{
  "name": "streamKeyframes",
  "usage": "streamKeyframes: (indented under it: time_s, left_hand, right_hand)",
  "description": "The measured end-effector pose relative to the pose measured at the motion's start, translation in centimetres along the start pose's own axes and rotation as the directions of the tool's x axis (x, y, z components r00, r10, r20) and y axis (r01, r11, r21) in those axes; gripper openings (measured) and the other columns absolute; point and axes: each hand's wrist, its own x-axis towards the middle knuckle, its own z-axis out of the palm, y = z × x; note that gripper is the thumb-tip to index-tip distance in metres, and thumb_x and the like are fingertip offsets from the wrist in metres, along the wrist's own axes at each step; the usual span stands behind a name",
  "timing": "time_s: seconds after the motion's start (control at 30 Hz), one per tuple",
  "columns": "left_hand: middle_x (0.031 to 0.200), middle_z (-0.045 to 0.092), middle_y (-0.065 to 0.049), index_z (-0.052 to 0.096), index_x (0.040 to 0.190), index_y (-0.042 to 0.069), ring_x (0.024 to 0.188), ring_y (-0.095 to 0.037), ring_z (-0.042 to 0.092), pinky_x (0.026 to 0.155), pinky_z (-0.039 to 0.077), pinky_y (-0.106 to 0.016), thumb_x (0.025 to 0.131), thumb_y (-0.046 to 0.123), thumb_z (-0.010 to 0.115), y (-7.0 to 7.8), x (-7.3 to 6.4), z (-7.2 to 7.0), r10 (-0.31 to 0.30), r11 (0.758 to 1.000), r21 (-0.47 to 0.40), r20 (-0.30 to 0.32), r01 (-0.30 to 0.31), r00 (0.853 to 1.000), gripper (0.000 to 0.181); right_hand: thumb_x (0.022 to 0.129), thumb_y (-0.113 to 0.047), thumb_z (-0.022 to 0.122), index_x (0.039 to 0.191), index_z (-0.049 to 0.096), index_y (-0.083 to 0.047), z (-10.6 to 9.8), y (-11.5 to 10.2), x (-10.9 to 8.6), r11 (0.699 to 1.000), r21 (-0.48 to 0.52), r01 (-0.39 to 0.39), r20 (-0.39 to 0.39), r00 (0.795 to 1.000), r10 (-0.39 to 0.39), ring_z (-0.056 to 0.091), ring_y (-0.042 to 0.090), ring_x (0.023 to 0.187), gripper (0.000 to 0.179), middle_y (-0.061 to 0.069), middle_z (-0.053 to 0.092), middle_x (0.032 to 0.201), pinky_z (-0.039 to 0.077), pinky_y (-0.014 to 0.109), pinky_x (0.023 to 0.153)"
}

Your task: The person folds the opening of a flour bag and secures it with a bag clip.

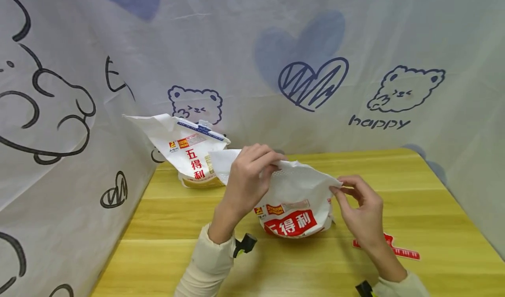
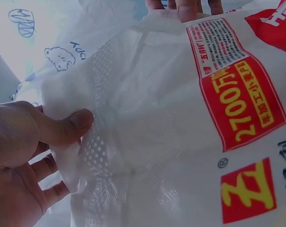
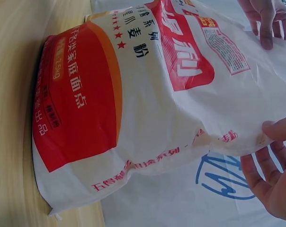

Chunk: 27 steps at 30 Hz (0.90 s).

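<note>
A white flour bag (image 1: 293,191) with a red label stands upright on the table, its upper part slack and unsealed-looking. My left hand (image 1: 252,174) pinches its top edge left of the middle; in the left wrist view the thumb (image 2: 80,121) presses the perforated band, with fingers behind. At the top right corner, my right hand (image 1: 360,209) pinches the bag's edge between thumb and fingers. The right wrist view shows the bag's filled lower part (image 3: 81,94) resting on the table. Beside my right wrist lies a red bag clip (image 1: 406,253), partly hidden by the forearm.
A second white flour bag (image 1: 189,156) stands at the back left, a blue and white bag clip (image 1: 201,129) across its folded top. The yellow wood-grain table (image 1: 173,231) meets printed cloth (image 1: 236,47) at the back and sides.
</note>
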Motion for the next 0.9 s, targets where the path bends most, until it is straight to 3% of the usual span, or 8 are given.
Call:
streamKeyframes:
  time_s: [0.17,0.33,0.47,0.57,0.7,0.83,0.9]
  left_hand:
    - [0.092,0.074,-0.003,0.076,0.090,0.007,0.086,-0.019,0.065,0.080,0.049,-0.033,0.085,-0.007,0.078,-0.3,-0.1,-0.1,0.007,1.000,-0.002,-0.045,-0.007,0.999,0.015]
    - [0.092,0.073,-0.004,0.076,0.086,0.007,0.089,-0.021,0.065,0.081,0.049,-0.035,0.085,-0.007,0.077,-0.5,-0.5,0.1,0.024,1.000,-0.008,-0.062,-0.025,0.998,0.014]
    - [0.100,0.073,-0.004,0.074,0.087,0.010,0.097,-0.021,0.064,0.091,0.046,-0.038,0.083,-0.009,0.074,-0.6,-0.9,-0.2,0.016,1.000,-0.020,-0.004,-0.016,1.000,0.019]
    - [0.108,0.072,-0.002,0.072,0.092,0.013,0.105,-0.020,0.062,0.102,0.041,-0.043,0.083,-0.007,0.062,-0.7,-1.4,-0.7,0.017,0.999,-0.038,0.074,-0.014,0.997,0.024]
    - [0.114,0.071,-0.001,0.072,0.099,0.015,0.111,-0.018,0.062,0.112,0.033,-0.049,0.082,0.008,0.051,-0.8,-2.0,-1.2,0.012,0.996,-0.089,0.128,0.000,0.992,0.028]
    - [0.113,0.072,-0.001,0.075,0.098,0.016,0.110,-0.017,0.062,0.115,0.029,-0.050,0.100,0.030,0.051,-1.0,-2.2,-1.3,-0.013,0.990,-0.140,0.112,0.029,0.994,0.027]
    - [0.111,0.073,0.000,0.076,0.097,0.016,0.108,-0.016,0.063,0.115,0.030,-0.050,0.103,0.039,0.054,-1.1,-2.4,-1.2,-0.020,0.987,-0.156,0.101,0.036,0.995,0.032]
  right_hand:
    - [0.077,0.027,0.071,0.098,0.069,0.007,0.2,0.4,0.4,0.997,-0.009,0.081,-0.014,0.997,-0.081,0.067,0.011,0.092,0.029,0.014,0.069,0.096,0.055,0.018,0.085]
    - [0.074,0.033,0.066,0.093,0.067,0.008,0.0,-0.1,0.4,0.995,0.005,0.102,-0.007,0.995,-0.102,0.066,0.017,0.092,0.031,0.019,0.068,0.095,0.055,0.018,0.084]
    - [0.075,0.034,0.065,0.094,0.067,0.008,-0.3,-0.6,0.5,0.993,0.026,0.112,0.048,0.992,-0.113,0.065,0.017,0.097,0.032,0.022,0.067,0.099,0.055,0.020,0.088]
    - [0.074,0.032,0.066,0.097,0.067,0.006,-0.7,-0.2,0.6,0.991,0.050,0.123,0.112,0.985,-0.128,0.066,0.017,0.101,0.035,0.021,0.068,0.105,0.055,0.021,0.091]
    - [0.075,0.029,0.069,0.103,0.069,0.000,-1.3,0.7,0.6,0.990,0.082,0.116,0.197,0.972,-0.130,0.069,0.015,0.103,0.040,0.016,0.070,0.113,0.055,0.023,0.091]
    - [0.079,0.024,0.070,0.109,0.068,-0.001,-1.7,1.1,0.5,0.988,0.121,0.091,0.249,0.961,-0.119,0.070,0.015,0.105,0.039,0.015,0.070,0.116,0.055,0.024,0.092]
    - [0.083,0.022,0.067,0.111,0.068,0.000,-1.8,1.0,0.4,0.988,0.138,0.076,0.260,0.959,-0.110,0.069,0.015,0.107,0.035,0.016,0.070,0.117,0.054,0.024,0.093]
